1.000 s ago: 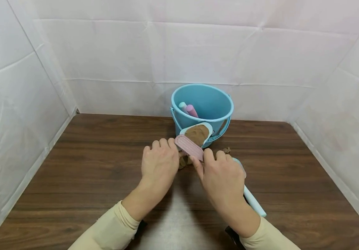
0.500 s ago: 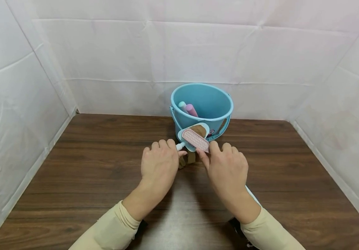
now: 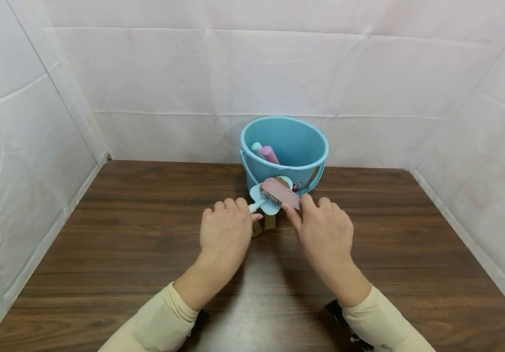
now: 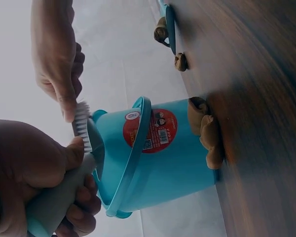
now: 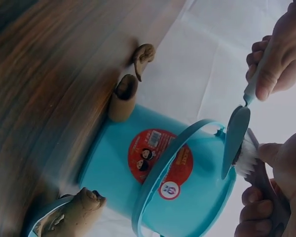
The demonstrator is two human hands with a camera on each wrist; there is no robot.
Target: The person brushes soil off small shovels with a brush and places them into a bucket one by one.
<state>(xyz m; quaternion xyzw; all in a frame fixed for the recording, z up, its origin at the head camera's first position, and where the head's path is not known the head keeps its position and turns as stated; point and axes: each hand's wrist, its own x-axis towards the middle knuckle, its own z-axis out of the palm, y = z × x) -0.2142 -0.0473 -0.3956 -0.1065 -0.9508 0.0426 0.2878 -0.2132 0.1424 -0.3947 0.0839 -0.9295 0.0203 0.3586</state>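
Note:
My left hand [image 3: 226, 232] grips the pale blue handle of a small toy shovel [image 3: 271, 208], its blade raised in front of the bucket. Some brown clay-like stuff [image 3: 285, 181] shows at the blade's far edge; the near part looks light blue. In my right hand [image 3: 328, 232] is a pink brush [image 3: 284, 194], pinched at one end between thumb and fingers. Its bristles [image 5: 247, 158] meet the blade in the right wrist view. Behind both stands a light blue bucket [image 3: 274, 171] with a hanging handle.
Inside the bucket lie a pink rod [image 3: 270, 154] and a pale blue rod [image 3: 257, 148]. Brown lumps [image 4: 208, 133] sit on the wooden table at its base. A second blue shovel [image 4: 170, 27] with brown stuff lies to the right. White sheeting rises behind and at both sides.
The brush has moved away from me and to the right across the blade, tilting so its bristles show. More light blue blade is visible. My left hand has hardly moved.

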